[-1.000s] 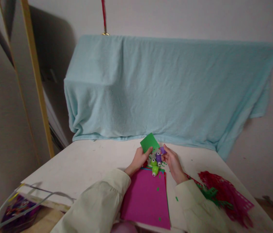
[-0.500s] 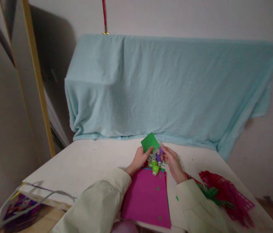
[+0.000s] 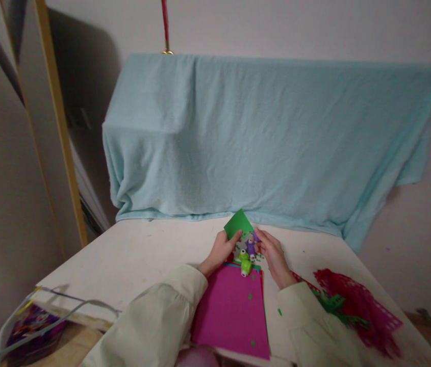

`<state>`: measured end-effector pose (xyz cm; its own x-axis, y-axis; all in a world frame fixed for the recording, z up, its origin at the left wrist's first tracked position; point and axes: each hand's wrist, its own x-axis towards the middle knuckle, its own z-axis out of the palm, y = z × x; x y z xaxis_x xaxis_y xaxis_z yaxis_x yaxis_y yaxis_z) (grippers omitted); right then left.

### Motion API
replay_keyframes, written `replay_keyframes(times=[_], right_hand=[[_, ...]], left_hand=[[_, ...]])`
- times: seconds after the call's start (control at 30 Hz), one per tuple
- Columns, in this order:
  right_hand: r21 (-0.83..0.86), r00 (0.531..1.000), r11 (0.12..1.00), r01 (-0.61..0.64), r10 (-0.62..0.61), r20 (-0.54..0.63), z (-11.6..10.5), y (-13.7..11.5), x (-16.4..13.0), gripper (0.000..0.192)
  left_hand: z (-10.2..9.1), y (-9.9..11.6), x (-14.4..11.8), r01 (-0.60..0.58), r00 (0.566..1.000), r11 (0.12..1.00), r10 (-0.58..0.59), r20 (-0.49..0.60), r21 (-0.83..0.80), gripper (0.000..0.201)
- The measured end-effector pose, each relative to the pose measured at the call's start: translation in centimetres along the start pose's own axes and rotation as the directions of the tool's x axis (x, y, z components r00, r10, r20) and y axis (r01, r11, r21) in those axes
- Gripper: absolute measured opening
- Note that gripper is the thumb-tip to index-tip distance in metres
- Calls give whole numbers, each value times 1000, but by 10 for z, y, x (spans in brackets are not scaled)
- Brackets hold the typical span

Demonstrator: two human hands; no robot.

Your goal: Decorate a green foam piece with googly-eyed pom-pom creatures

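Observation:
My left hand (image 3: 222,250) pinches a small green sheet of paper (image 3: 238,223) between thumb and fingers, tilted above the far part of the table. At the paper's right corner is my right hand (image 3: 272,252), its fingers closed round a small purple craft punch (image 3: 255,237), partly hidden by them. Below and between the hands are another purple punch (image 3: 251,248) and two lime-green punches (image 3: 245,268). A red piece (image 3: 230,257) shows partly under my left hand. Tiny green paper cutouts (image 3: 259,258) lie scattered around the punches.
A stack of coloured sheets with magenta paper (image 3: 230,311) on top lies before me. Punched red, magenta and green paper scraps (image 3: 356,306) are heaped at right. A pale blue cloth (image 3: 269,137) hangs behind the white table (image 3: 142,260). Grey cables (image 3: 70,308) loop at the left edge.
The green paper has shifted slightly to the right, its right corner closer to my right fingers. Both hands stay almost in place, and the things on the table have not moved.

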<state>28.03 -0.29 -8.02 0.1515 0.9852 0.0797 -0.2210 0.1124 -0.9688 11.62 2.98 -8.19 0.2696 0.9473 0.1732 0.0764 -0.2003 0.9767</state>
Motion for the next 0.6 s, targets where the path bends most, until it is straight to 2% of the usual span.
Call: replay_keyframes(times=[0.6], right_hand=[[-22,1000,1000,3,-3,19,2,-2,-1,37]], left_hand=[[-1,-2,1,-8,999,1000,8,-32,22,46]])
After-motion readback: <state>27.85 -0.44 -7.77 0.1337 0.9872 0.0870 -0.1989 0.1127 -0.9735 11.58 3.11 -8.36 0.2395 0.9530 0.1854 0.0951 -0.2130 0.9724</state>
